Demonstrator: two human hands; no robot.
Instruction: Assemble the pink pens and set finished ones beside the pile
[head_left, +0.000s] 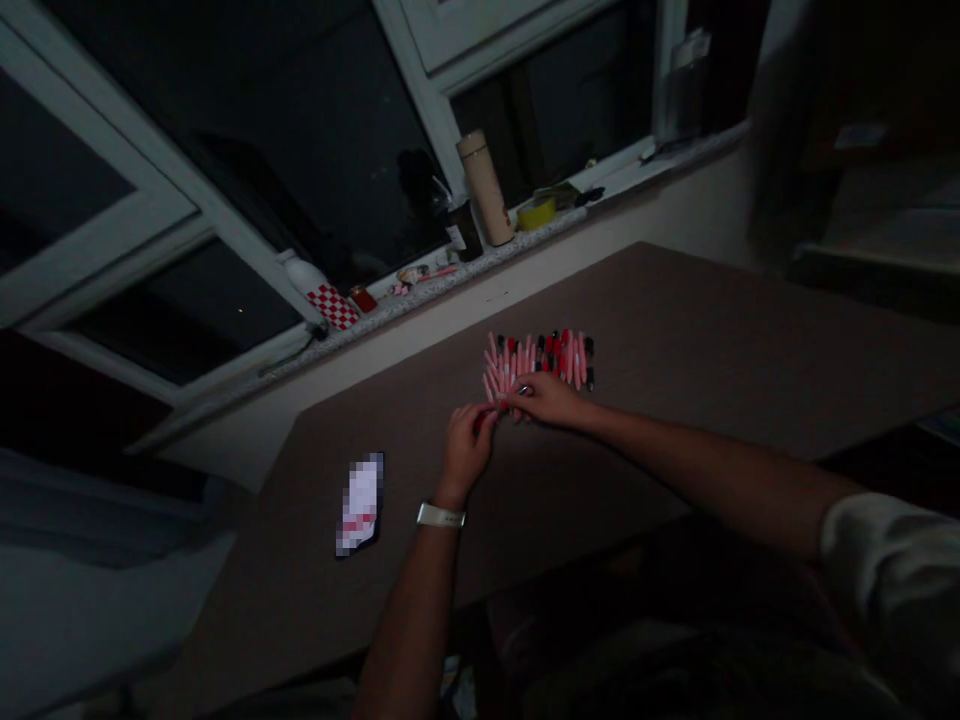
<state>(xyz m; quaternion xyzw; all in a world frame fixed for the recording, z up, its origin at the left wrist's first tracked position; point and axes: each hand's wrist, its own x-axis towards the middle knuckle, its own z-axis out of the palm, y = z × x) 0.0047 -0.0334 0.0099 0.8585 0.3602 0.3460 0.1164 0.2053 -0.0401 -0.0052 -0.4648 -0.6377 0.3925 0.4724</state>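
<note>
**Close work in dim light**

The tubes [540, 362] stand packed side by side in a tight row on a brown board [697, 320], pink ones mixed with red ones, some with black tips; the row sits near the middle of the view, on the board's far half; its lower left end fans out a little and lies nearly under the hands; the left hand [466, 452] comes in from 6 o'clock with a white watch strap [441, 516] on its wrist; its thumb and fingers are together, clamped on a reddish tube [478, 421], most of which they hide; the right hand [544, 398] reaches in from 3 o'clock, just below the row, and its fingertips nearly meet the left's; its fingers are curled and touch the row's lower edge, with a small dark tip [523, 390] showing at them; whether that hand grips anything I cannot tell; a pale sleeve [885, 560] covers the right arm at 4 o'clock.

From the row, a pixelated flat object [361, 503] lies on the board at 8 o'clock; a stone sill [427, 290] runs behind the board beneath dark windows [247, 190]; on it stand a beige flask [486, 188] at 12 o'clock, a yellow tape roll [537, 214] just right of it, and a red-and-white checked box [332, 306] at 10 o'clock.
</note>
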